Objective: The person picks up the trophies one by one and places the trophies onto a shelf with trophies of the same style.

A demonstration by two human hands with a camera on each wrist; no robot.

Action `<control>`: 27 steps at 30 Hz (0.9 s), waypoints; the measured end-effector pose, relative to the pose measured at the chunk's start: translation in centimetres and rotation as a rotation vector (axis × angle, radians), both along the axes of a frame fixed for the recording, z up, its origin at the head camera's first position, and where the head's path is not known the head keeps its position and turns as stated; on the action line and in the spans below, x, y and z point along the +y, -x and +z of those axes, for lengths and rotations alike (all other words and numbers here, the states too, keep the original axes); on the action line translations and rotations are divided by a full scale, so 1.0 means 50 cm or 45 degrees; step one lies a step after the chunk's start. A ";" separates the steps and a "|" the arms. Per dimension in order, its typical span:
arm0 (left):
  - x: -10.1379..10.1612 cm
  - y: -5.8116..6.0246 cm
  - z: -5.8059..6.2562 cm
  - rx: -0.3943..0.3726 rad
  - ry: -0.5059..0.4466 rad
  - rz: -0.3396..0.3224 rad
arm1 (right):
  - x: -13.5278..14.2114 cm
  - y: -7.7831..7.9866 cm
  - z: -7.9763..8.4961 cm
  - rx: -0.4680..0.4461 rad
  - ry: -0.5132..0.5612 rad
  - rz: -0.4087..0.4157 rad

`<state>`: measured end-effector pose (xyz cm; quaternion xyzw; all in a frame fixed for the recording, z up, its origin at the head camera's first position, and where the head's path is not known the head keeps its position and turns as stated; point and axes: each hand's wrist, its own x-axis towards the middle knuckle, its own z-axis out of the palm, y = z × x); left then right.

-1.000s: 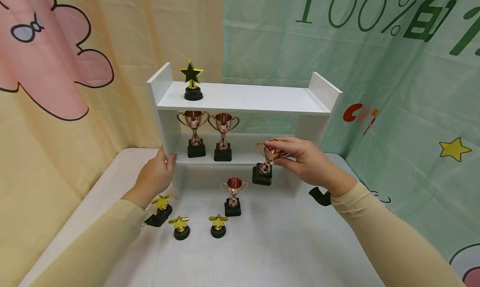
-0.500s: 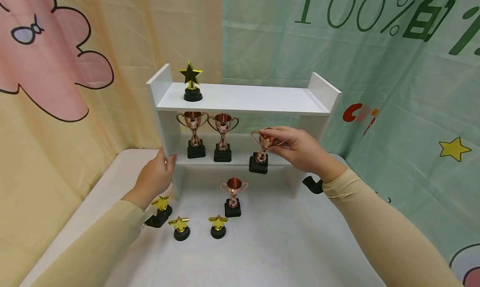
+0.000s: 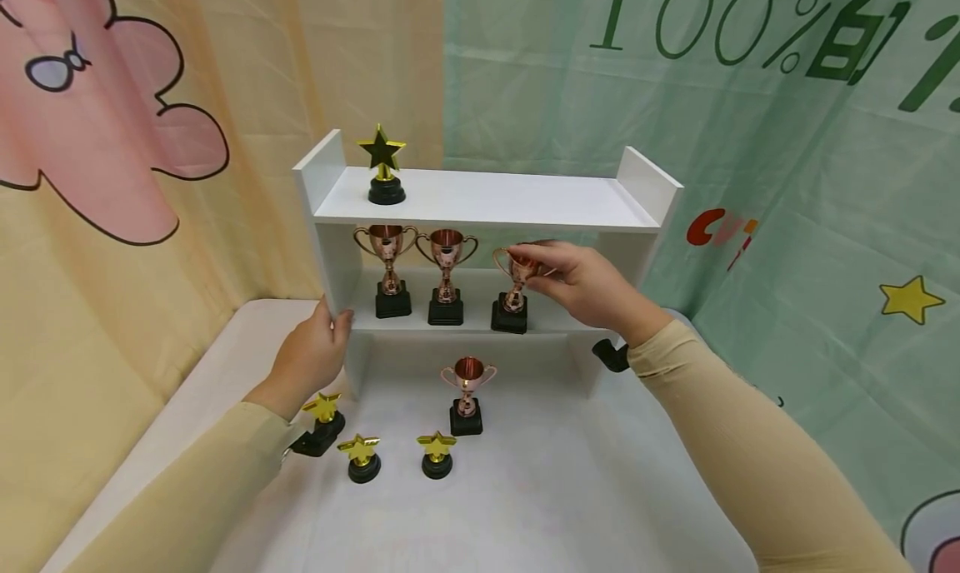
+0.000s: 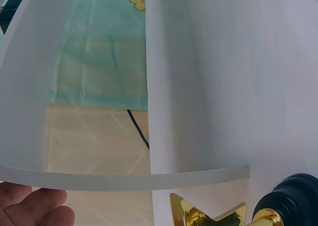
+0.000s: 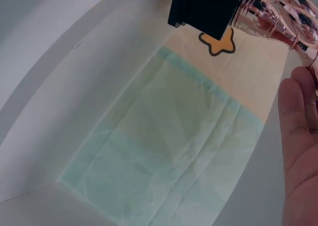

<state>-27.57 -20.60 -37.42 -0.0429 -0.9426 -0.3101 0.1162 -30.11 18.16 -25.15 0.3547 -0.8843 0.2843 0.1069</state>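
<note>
My right hand (image 3: 588, 286) pinches a rose-gold trophy cup (image 3: 517, 277) by its bowl. The cup's black square base is at the front edge of the middle shelf, slightly tilted; whether it touches the board I cannot tell. To its left, two matching trophy cups (image 3: 446, 265) stand upright on that shelf. My left hand (image 3: 311, 352) holds the left side panel of the white shelf unit (image 3: 487, 196). In the left wrist view, its fingers (image 4: 37, 206) lie against the panel's edge. The right wrist view shows the held cup's black base (image 5: 208, 7) and my fingers beside the bowl.
A gold star trophy (image 3: 384, 165) stands on the top board at the left. Below, another trophy cup (image 3: 467, 394) stands on the white table (image 3: 555, 490). Star trophies (image 3: 437, 456) are in front and near my left wrist. Printed curtains (image 3: 810, 181) hang behind.
My right hand has raised the trophy cup and moved it left and inward, from below the middle shelf's edge up to its front. The left hand stays on the side panel.
</note>
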 end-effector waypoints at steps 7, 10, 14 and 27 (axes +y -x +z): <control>0.002 0.000 -0.002 -0.002 -0.010 -0.003 | -0.008 0.016 -0.002 -0.090 -0.008 -0.056; 0.001 0.001 -0.004 -0.002 -0.008 0.000 | -0.011 0.023 -0.004 -0.110 -0.002 -0.060; 0.000 0.002 -0.006 0.002 -0.003 0.002 | -0.014 0.030 -0.005 -0.120 -0.002 -0.065; -0.001 0.001 -0.004 0.009 -0.001 0.003 | -0.022 0.050 -0.004 -0.174 0.002 -0.071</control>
